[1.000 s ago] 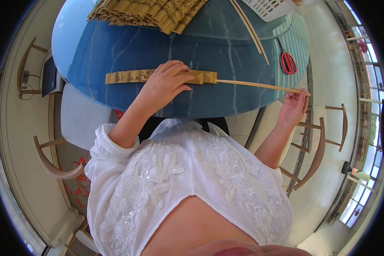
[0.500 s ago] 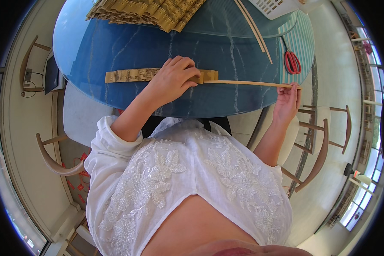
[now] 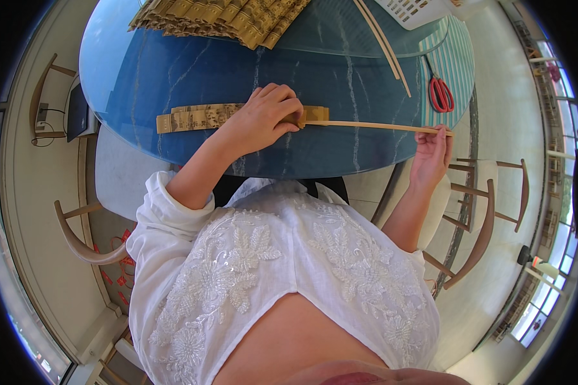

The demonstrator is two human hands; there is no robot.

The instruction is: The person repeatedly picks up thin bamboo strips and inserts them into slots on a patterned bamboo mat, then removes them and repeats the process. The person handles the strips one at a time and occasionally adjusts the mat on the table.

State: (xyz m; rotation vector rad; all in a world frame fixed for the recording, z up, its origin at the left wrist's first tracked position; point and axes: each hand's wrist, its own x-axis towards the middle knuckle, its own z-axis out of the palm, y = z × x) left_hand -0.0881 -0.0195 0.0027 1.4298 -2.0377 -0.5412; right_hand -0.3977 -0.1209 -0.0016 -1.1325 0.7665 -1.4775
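Note:
My left hand (image 3: 266, 120) is closed on a long gold-brown printed strip (image 3: 199, 117), its fingers bent over the strip near the right end. The strip lies flat on the blue table, and its layers are slightly out of line at the left end. From the strip's right end a thin, pale wooden stick (image 3: 372, 126) reaches out to the right. My right hand (image 3: 433, 154) pinches the stick's far end at the table's right edge. How the stick meets the strip under my left fingers is hidden.
On the blue marble-patterned table (image 3: 192, 70) lies a pile of gold-brown printed strips (image 3: 225, 19) at the back. Two pale sticks (image 3: 385, 48), red-handled scissors (image 3: 440, 94) on a striped cloth (image 3: 456, 64) and a white basket (image 3: 414, 11) are at the back right. Wooden chairs (image 3: 478, 237) stand around.
The strip's layers have spread slightly at its left end, which reaches a little farther left. Both hands stay almost in place, keeping their hold.

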